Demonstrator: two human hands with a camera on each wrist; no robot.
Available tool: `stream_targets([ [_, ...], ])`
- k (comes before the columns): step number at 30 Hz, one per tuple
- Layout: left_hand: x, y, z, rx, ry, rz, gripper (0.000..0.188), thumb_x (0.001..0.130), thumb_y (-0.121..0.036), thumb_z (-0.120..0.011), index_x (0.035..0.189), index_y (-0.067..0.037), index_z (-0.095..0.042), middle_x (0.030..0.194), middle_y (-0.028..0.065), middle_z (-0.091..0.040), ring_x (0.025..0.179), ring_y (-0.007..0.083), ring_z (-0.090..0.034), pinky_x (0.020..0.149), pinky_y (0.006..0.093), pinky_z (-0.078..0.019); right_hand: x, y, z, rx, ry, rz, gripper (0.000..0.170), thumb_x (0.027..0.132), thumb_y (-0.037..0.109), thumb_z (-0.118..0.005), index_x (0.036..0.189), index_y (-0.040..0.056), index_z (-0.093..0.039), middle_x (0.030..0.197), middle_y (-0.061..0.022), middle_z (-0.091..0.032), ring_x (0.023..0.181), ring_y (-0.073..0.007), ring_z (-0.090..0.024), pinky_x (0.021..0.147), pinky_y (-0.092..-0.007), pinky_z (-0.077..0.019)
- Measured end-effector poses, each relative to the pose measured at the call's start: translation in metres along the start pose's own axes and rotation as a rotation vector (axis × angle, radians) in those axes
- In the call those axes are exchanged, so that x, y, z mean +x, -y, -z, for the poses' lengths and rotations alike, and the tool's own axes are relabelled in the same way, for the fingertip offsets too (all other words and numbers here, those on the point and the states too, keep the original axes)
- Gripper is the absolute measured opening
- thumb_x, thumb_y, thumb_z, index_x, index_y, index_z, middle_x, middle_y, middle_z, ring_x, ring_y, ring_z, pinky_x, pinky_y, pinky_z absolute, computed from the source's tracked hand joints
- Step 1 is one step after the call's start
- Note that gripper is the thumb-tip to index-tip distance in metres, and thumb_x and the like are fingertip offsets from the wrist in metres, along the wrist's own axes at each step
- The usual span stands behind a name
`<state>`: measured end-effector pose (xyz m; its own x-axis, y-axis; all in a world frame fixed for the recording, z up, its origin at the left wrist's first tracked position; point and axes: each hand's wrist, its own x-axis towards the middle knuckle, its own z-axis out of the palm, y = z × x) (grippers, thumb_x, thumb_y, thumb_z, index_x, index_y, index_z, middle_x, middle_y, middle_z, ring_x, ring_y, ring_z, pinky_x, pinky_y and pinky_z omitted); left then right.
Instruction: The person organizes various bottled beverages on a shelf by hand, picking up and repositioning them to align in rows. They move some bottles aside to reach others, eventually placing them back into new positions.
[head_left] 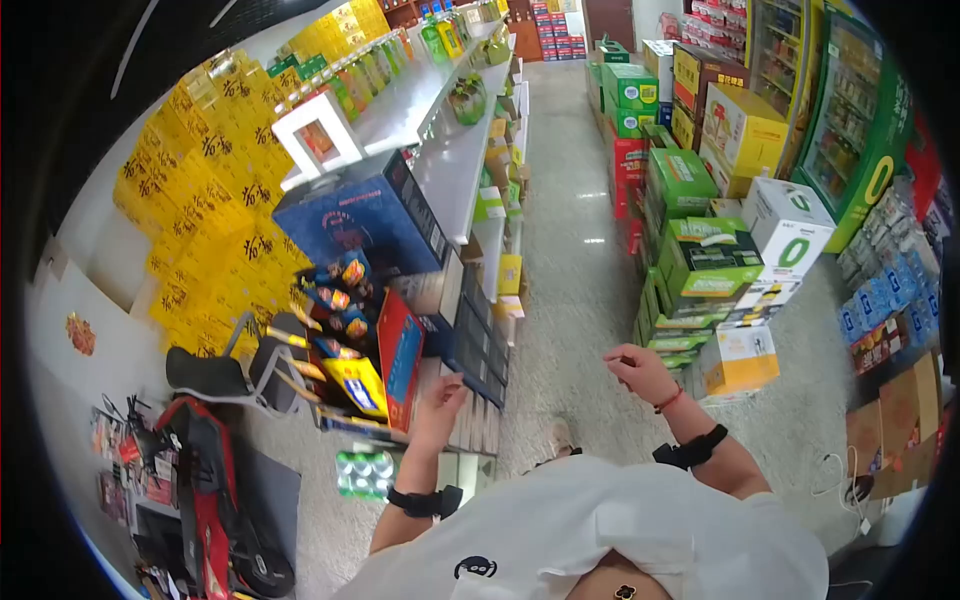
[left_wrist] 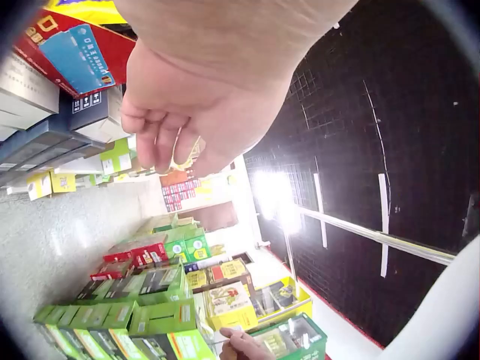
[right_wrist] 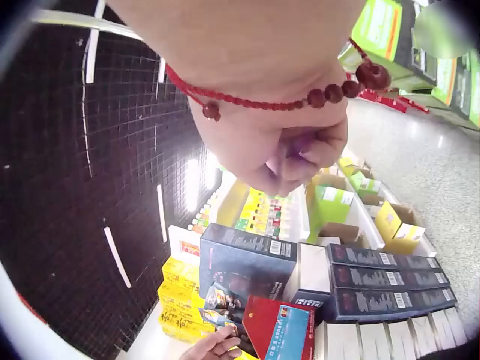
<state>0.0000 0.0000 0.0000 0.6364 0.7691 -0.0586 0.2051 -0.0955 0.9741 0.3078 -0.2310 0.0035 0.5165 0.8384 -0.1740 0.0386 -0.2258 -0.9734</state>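
My left hand [head_left: 440, 408] hangs loosely curled beside a red display box [head_left: 402, 350] of snack packets, close to a stack of dark blue boxes [head_left: 478, 340]. In the left wrist view its fingers [left_wrist: 159, 139] bend softly, and nothing shows in their grasp. Out over the aisle, my right hand [head_left: 642, 372] hangs with relaxed, bent fingers and a red beaded bracelet [right_wrist: 322, 97] at the wrist. Green cartons [head_left: 700, 265] stand just beyond it. No object shows in this hand either, though the palm is partly hidden in the right wrist view.
Shelves [head_left: 455, 150] run along the aisle's left side, with a large blue box [head_left: 355, 215] at their near end. White cartons [head_left: 787, 230] and an orange-and-white box [head_left: 740, 360] flank the right. A red scooter [head_left: 210, 500] and a chair [head_left: 215, 372] stand at left.
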Motion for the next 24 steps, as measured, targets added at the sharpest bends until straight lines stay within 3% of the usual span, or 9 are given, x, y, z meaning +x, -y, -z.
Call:
stream_targets([
  [2,0.01,-0.004,0.005,0.004,-0.061,-0.053,0.033,0.09,-0.01,-0.061,0.121,0.002,-0.056,0.102,0.0066,-0.062,0.092,0.0127,-0.058,0.083,0.0252,-0.0466,0.019,0.012,-0.004,-0.028,-0.004,0.071,0.018,0.088,0.019,-0.064,0.101,0.0061,-0.068,0.069,0.0023,-0.059,0.061,-0.005,-0.053,0.052,-0.0218,-0.0432],
  [3,0.061,-0.004,0.001,0.0,-0.043,-0.008,0.033,0.09,-0.01,-0.061,0.121,0.002,-0.056,0.102,0.0066,-0.062,0.092,0.0127,-0.058,0.083,0.0252,-0.0466,0.071,0.017,0.005,-0.026,-0.003,0.023,0.018,0.088,0.019,-0.064,0.101,0.0061,-0.068,0.069,0.0023,-0.059,0.061,-0.005,-0.053,0.052,-0.0218,-0.0432],
  [5,0.104,-0.025,0.009,-0.011,-0.068,-0.022,0.033,0.09,-0.009,-0.06,0.121,0.003,-0.056,0.101,0.0061,-0.062,0.09,0.0124,-0.057,0.081,0.0242,-0.046,0.118,0.041,0.008,-0.034,0.037,0.051,0.018,0.088,0.018,-0.063,0.1,0.006,-0.068,0.068,0.0025,-0.058,0.061,-0.0048,-0.053,0.052,-0.0216,-0.043],
  [11,0.214,-0.048,0.019,-0.095,-0.039,-0.042,0.033,0.091,-0.008,-0.06,0.122,0.001,-0.056,0.096,0.0035,-0.061,0.089,0.0102,-0.056,0.081,0.0232,-0.0448,0.216,0.068,0.029,-0.01,0.016,0.086,0.018,0.088,0.018,-0.063,0.1,0.0048,-0.068,0.069,0.0021,-0.058,0.06,-0.0046,-0.052,0.052,-0.0214,-0.0427],
  [18,0.317,-0.061,-0.01,-0.031,0.018,-0.049,0.032,0.091,-0.007,-0.059,0.122,0.003,-0.054,0.102,0.0068,-0.06,0.095,0.0134,-0.057,0.086,0.0263,-0.046,0.32,0.082,0.06,0.0,-0.006,0.076,0.019,0.088,0.017,-0.063,0.1,0.0035,-0.068,0.069,0.002,-0.058,0.058,-0.004,-0.051,0.051,-0.0208,-0.0419],
  [24,0.408,-0.083,-0.039,-0.064,-0.031,-0.087,0.034,0.091,-0.01,-0.062,0.123,0.0,-0.054,0.098,0.0045,-0.061,0.09,0.0118,-0.057,0.083,0.025,-0.0453,0.454,0.105,0.096,0.081,0.041,0.225,0.018,0.088,0.017,-0.063,0.102,0.0056,-0.067,0.067,0.0018,-0.057,0.056,-0.0045,-0.05,0.05,-0.0209,-0.0417],
])
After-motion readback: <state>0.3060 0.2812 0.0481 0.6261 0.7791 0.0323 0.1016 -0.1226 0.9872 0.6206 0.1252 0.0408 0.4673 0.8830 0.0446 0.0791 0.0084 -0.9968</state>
